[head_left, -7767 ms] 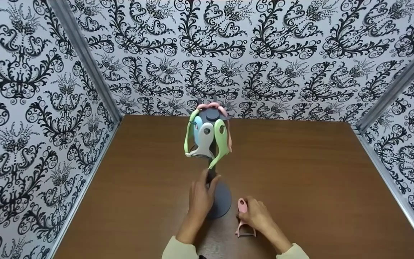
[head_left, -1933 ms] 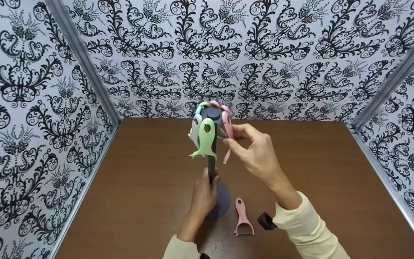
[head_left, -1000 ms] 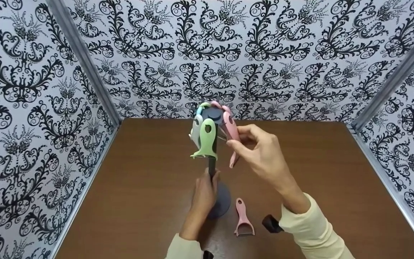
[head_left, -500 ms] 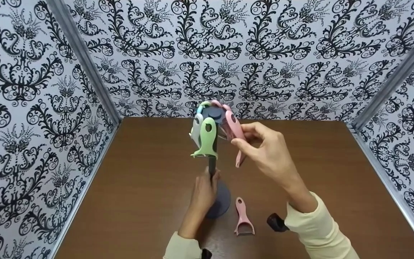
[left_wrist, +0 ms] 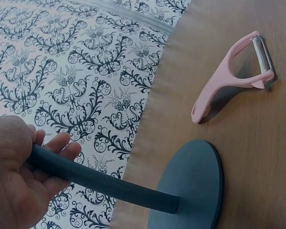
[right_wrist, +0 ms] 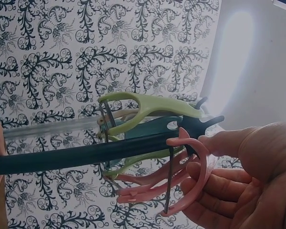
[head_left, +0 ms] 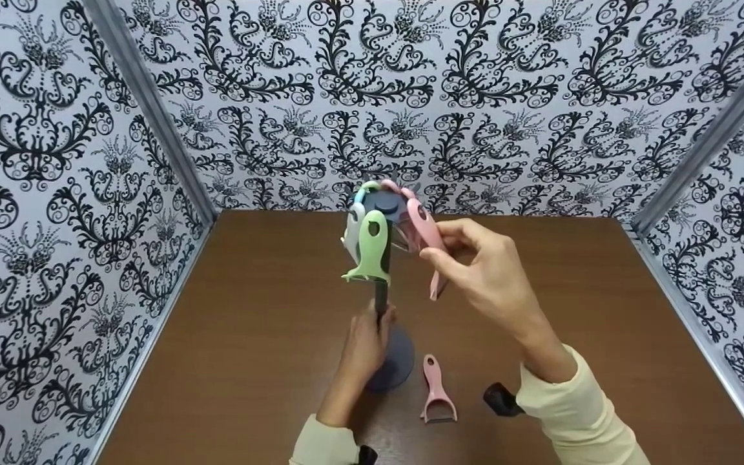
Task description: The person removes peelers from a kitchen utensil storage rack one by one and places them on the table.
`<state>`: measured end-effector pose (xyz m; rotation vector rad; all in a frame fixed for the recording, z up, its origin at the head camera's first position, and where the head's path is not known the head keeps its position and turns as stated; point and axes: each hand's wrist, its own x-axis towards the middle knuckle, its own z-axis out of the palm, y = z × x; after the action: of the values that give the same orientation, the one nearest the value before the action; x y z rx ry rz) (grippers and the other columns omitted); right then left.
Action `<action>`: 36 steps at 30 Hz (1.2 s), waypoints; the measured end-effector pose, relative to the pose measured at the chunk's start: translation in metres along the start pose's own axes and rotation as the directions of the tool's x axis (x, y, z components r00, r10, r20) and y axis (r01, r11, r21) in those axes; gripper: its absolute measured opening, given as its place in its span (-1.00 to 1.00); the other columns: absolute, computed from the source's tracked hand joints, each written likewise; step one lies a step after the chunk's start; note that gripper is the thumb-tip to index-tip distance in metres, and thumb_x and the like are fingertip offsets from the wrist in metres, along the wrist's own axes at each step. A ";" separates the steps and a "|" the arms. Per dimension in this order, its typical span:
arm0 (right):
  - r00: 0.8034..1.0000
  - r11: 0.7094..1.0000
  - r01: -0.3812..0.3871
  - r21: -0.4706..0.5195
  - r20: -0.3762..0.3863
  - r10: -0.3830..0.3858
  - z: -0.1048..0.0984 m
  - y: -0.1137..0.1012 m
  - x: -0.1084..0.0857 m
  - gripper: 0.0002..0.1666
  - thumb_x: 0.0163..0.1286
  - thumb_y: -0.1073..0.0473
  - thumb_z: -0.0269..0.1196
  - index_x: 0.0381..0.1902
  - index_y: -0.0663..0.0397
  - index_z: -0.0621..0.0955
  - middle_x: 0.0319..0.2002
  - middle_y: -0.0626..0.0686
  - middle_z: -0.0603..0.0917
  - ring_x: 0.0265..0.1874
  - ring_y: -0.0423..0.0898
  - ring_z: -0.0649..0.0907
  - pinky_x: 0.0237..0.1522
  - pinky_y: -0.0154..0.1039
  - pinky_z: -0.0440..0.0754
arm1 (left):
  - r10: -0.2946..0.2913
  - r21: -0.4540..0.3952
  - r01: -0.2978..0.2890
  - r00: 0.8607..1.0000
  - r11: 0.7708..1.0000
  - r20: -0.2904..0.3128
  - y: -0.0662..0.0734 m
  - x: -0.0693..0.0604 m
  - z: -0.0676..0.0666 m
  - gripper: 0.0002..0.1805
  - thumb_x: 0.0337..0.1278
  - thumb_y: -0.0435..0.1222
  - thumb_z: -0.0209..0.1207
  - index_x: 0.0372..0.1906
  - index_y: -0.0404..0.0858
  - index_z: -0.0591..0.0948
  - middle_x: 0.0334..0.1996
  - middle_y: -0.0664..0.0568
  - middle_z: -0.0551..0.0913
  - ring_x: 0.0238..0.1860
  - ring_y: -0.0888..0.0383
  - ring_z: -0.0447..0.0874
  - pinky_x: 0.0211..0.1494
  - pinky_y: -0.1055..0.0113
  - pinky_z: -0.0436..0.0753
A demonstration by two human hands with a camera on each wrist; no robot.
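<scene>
My left hand (head_left: pixel 364 345) grips the dark post of an upright rotating rack (head_left: pixel 381 296) with a round base (head_left: pixel 392 361). Several peelers hang round its top, among them a green peeler (head_left: pixel 372 250) in front and a white peeler (head_left: pixel 351 240) behind it. Thumb and fingers of my right hand (head_left: pixel 491 271) pinch a pink peeler (head_left: pixel 422 223) at the rack's right side, tilted outward from the post. Whether its handle hole is still on a hook I cannot tell. In the right wrist view its curved head (right_wrist: pixel 200 181) lies against my fingers.
Another pink peeler (head_left: pixel 435 391) lies on the brown table (head_left: pixel 540 278), right of the rack's base, blade end toward me. Patterned walls (head_left: pixel 507 97) with metal corner strips enclose the table on the back and sides.
The right hand let go of one pink peeler on the table and took hold of another on the rack, which has turned. Lately that peeler has tilted outward to the right.
</scene>
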<state>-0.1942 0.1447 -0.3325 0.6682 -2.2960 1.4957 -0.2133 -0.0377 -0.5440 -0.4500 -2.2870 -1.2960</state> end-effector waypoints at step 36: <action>0.997 0.996 0.071 -0.047 -0.034 -0.073 -0.005 -0.006 -0.001 -0.69 0.29 0.33 0.49 -0.03 0.29 0.71 -0.27 0.04 0.78 -0.29 -0.09 0.74 -0.18 -0.31 0.69 | 0.029 -0.082 -0.019 0.993 0.996 0.112 0.000 0.005 -0.011 -0.85 0.56 -0.38 0.08 -0.23 -0.32 0.59 -0.38 -0.05 0.71 -0.34 0.01 0.73 -0.23 0.18 0.66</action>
<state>-0.1906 0.1479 -0.3264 0.6987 -2.2480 1.4071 -0.2152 -0.0470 -0.5366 -0.5908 -2.3196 -1.3872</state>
